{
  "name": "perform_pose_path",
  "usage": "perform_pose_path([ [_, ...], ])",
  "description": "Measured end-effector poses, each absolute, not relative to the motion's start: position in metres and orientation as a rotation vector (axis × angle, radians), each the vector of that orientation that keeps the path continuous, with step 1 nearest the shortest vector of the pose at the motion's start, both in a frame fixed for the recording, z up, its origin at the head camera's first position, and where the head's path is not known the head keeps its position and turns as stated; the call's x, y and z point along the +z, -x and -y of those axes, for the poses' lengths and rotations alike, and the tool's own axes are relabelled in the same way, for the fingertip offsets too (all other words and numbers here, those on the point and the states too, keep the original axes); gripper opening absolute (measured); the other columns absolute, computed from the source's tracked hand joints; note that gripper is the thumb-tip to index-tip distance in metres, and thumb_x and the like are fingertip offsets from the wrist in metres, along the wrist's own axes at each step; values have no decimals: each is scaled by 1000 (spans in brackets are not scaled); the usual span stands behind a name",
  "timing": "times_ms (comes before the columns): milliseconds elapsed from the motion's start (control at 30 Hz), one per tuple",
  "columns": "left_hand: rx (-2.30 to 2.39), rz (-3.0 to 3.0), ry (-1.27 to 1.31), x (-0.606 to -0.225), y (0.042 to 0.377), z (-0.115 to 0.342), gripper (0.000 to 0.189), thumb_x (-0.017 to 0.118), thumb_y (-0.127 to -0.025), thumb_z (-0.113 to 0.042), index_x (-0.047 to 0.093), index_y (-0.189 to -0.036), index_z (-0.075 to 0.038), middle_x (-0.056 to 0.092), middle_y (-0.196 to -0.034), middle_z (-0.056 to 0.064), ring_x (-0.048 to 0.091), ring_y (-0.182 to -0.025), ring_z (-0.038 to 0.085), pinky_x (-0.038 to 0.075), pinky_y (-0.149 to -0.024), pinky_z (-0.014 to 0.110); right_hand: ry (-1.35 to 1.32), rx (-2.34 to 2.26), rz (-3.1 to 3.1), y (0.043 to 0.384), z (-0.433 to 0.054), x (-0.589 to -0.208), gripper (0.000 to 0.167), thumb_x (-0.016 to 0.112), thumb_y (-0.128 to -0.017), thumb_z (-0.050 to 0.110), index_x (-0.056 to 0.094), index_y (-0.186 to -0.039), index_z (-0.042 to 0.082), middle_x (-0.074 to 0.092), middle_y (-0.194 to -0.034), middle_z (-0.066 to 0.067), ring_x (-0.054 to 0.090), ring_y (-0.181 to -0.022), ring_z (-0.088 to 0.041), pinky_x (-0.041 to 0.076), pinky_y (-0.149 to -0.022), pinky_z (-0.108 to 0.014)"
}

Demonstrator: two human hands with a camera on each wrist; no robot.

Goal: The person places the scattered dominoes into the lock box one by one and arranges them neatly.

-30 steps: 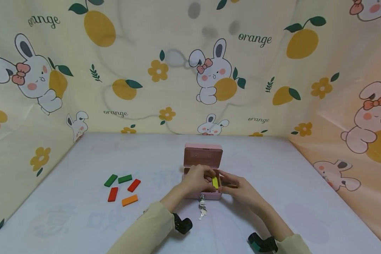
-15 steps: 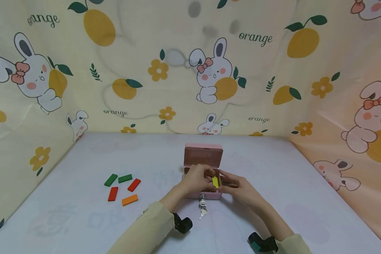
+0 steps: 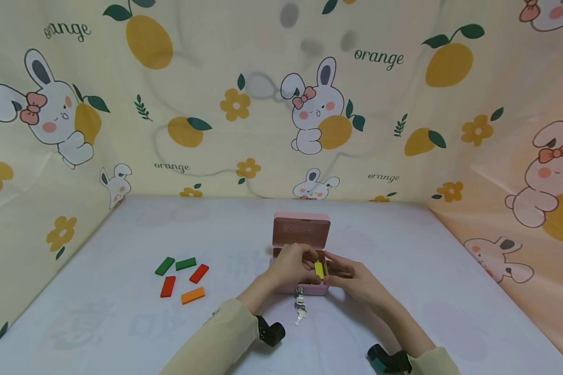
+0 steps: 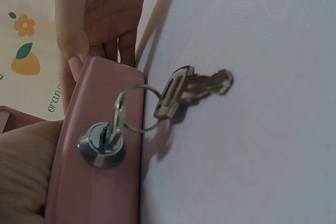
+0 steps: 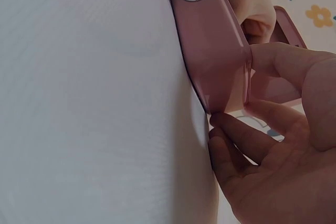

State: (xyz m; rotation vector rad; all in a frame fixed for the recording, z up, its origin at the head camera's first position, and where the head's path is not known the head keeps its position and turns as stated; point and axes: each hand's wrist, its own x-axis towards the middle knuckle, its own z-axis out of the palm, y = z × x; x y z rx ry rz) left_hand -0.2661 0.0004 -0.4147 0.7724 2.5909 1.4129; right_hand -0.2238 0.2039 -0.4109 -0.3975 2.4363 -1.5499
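In the head view, a pink metal cash box (image 3: pixel 313 289) stands with its lid (image 3: pixel 302 232) raised. My left hand (image 3: pixel 291 264) reaches into it, fingers curled, with a yellow block (image 3: pixel 319 270) at the fingertips; most of the grip is hidden. My right hand (image 3: pixel 358 280) holds the box's right side, thumb by the front corner and fingers along the wall, as the right wrist view shows too. One key sits in the front lock (image 4: pixel 102 145), and a second key (image 4: pixel 194 90) hangs from its ring.
Left of the box, several loose blocks lie on the white tabletop (image 3: pixel 98 333): green (image 3: pixel 185 264), red (image 3: pixel 167 286) and orange (image 3: pixel 193 296). A patterned cloth (image 3: pixel 262 177) rises behind the table and along both sides.
The view has shifted very slightly. Both hands, the yellow block and the box stay practically where they were.
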Motion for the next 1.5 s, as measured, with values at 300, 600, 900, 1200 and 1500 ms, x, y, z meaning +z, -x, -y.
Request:
perform_pose_path([
  [300,1411,-2606,-788,-415,264,1,44,89,-71,-10,68,-109,1,70,-96,4,67,-84,12,52,-72,17,390,-1546,-2434,224,-202,-410,61,70,-93,21,45,-148,23,56,-136,-13,51,-125,-35,33,-104,-61],
  [600,1425,-2610,-782,-417,265,1,43,89,-72,-11,68,-108,0,69,-97,3,66,-83,12,52,-72,16,372,-1537,-2440,223,-201,-410,61,70,-93,22,45,-149,24,57,-136,-13,51,-126,-36,31,-104,-64],
  [900,1434,-2630,-776,-416,263,1,42,89,-74,-15,68,-108,-2,68,-99,3,65,-85,13,52,-71,17,359,-1509,-2466,224,-202,-409,60,69,-93,24,46,-148,26,57,-136,-12,50,-126,-36,27,-105,-66],
  [1200,1404,-2642,-782,-417,263,1,44,89,-73,-21,68,-107,-4,67,-97,1,63,-83,11,51,-71,17,358,-1537,-2440,224,-203,-412,62,70,-93,26,44,-149,22,55,-138,-14,48,-127,-38,30,-104,-66],
  [1500,1434,-2641,-805,-417,264,-2,43,88,-74,-12,68,-110,1,69,-102,7,66,-85,14,51,-71,15,361,-1541,-2444,225,-203,-413,61,70,-93,24,45,-149,23,55,-137,-14,49,-127,-38,31,-103,-65],
])
